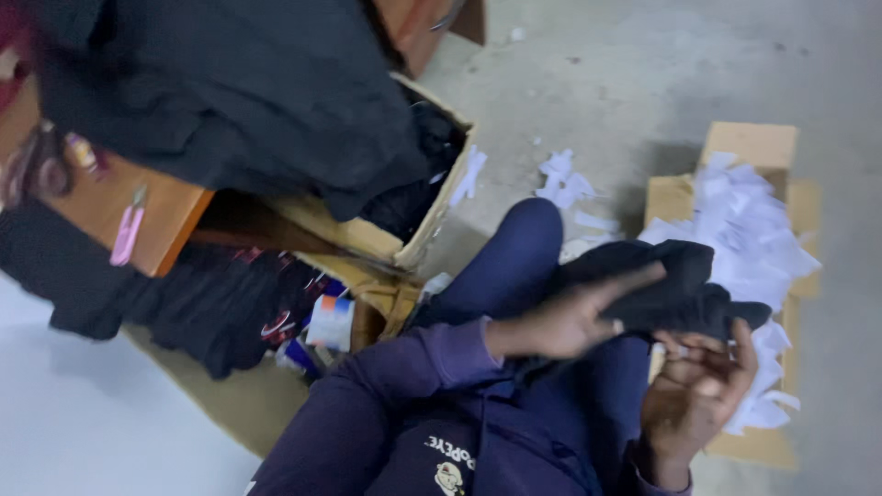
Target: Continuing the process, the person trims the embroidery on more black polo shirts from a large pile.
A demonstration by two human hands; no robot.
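Currently, left hand (570, 317) lies flat, fingers extended and pressed onto black cloth (675, 294) over the lap. Right hand (698, 390), fingers curled, pinches the cloth's underside. Paper scraps (749, 230) cover flattened cardboard (749, 142) beside it.

Under you is a grey concrete floor (643, 73). On it lies a flattened cardboard sheet (763, 152) heaped with white paper scraps (749, 230) — more loose paper bits (565, 179) are strewn just beside your knee. An open cardboard box (432, 220) of dark clothes stands on brown cardboard (243, 404) — black garments (211, 312) spill around it.
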